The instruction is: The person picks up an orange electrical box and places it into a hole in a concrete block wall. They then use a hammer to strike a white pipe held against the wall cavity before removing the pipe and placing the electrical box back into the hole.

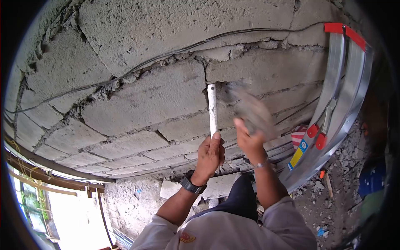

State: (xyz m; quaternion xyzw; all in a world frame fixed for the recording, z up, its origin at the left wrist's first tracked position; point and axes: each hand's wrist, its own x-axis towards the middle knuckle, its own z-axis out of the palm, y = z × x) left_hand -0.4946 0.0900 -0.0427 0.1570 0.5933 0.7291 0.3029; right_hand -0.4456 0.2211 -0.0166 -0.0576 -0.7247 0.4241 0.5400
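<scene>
A slim white plastic pipe (pixel 213 109) stands nearly upright against the block wall (pixel 137 96), its upper end beside a mortar joint. My left hand (pixel 209 156) is wrapped round the lower part of this pipe, thumb pressed along it. To its right, my right hand (pixel 251 143) is closed on a grey-brown tool (pixel 259 113) that is smeared by motion. That tool looks broad and flat, but its exact kind cannot be made out. Behind its upper end, a dark broken patch (pixel 227 88) shows in the wall near the pipe's top.
A dark cable (pixel 179 51) runs across the upper wall. An aluminium ladder (pixel 333 87) with red end caps leans at the right. Rubble (pixel 312 204) covers the floor at lower right, near a blue container (pixel 372 181). Broken block pieces (pixel 218 186) lie below my hands.
</scene>
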